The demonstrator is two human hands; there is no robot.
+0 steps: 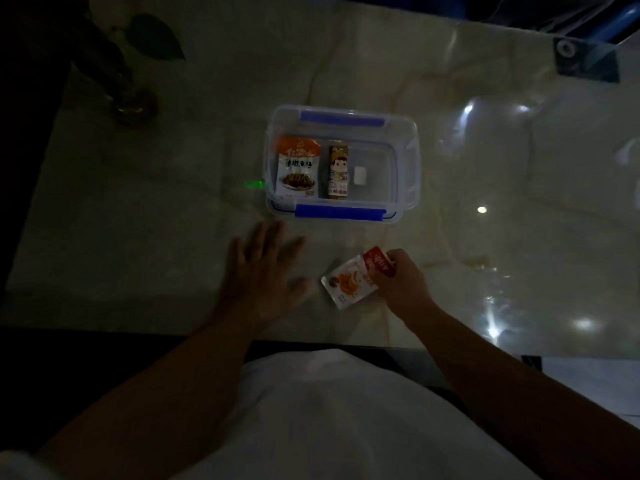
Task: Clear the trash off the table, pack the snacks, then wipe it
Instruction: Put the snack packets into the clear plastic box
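**Q:** Head view: report the state of each hand.

**A:** My right hand (pixel 398 282) is clenched on a snack packet (pixel 349 284), gripping its red top end. The packet's white lower end points left and near, close to the table (pixel 138 209); I cannot tell whether it touches the surface. My left hand (pixel 258 271) is released, fingers spread, palm down over the table to the left of the packet. It grasps nothing. It appears blurred.

**Q:** Location of the container?

**A:** The clear plastic box (pixel 407 161) with blue latches sits on the table, lid off, just beyond both hands. One blue latch (pixel 341 213) is on its near side and one is on its far side.

**Q:** Contents?

**A:** Three items. An orange-and-white snack pouch (pixel 298 168) lies at the left end. A narrow stick-shaped snack (pixel 338 169) with a cartoon figure lies just beside it on the right. A small white piece (pixel 360 175) lies right of the stick. The right half of the box is bare.

**Q:** Other items on the table?

**A:** A dark object with a green leaf (pixel 156 38) stands far left. Detail is lost in low light.
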